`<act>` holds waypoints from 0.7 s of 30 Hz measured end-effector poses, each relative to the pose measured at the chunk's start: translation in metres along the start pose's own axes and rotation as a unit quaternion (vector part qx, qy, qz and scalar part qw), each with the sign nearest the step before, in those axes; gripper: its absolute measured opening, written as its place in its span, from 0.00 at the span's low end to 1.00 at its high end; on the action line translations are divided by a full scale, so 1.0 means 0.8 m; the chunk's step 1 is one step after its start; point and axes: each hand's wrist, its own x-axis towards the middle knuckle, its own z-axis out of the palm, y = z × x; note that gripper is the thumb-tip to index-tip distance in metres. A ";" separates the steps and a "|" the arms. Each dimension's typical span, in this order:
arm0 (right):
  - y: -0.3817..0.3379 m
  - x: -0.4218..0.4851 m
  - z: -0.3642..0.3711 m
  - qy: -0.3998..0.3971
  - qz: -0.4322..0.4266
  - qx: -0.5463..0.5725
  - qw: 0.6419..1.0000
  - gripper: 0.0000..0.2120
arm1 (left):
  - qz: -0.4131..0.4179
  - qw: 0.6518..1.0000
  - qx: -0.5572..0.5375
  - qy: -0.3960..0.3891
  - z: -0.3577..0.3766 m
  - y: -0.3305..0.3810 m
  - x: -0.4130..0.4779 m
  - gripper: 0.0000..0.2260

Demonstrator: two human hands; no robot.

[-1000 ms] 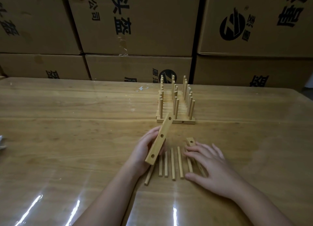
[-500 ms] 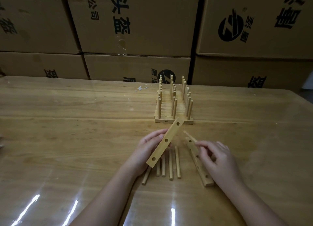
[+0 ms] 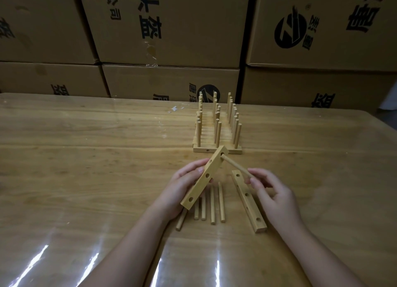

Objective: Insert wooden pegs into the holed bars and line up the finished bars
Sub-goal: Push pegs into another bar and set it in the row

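My left hand (image 3: 178,185) grips a holed wooden bar (image 3: 204,180), tilted up off the table with its three holes facing me. My right hand (image 3: 272,192) pinches a wooden peg (image 3: 235,165) whose far tip sits at the bar's top hole. A second holed bar (image 3: 249,200) lies flat on the table under my right hand. Several loose pegs (image 3: 212,204) lie side by side below the held bar. Behind them stand the finished bars (image 3: 217,134), lined up with upright pegs.
The wooden table (image 3: 86,157) has a glossy clear cover. Stacked cardboard boxes (image 3: 171,29) form a wall along its far edge. A small white scrap (image 3: 176,109) lies near the back.
My right hand has lifted a peg from the table and brought its tip to the top hole of the bar. My left hand has tilted the bar a little more upright.
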 end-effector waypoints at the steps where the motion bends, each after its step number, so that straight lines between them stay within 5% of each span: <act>1: 0.000 0.000 0.000 0.000 -0.004 -0.005 1.000 0.14 | -0.001 1.000 0.000 -0.002 0.000 0.001 -0.001 0.15; 21: -0.004 0.002 -0.003 0.081 -0.109 -0.141 0.981 0.12 | 0.003 0.998 0.069 0.014 0.008 0.002 -0.005 0.14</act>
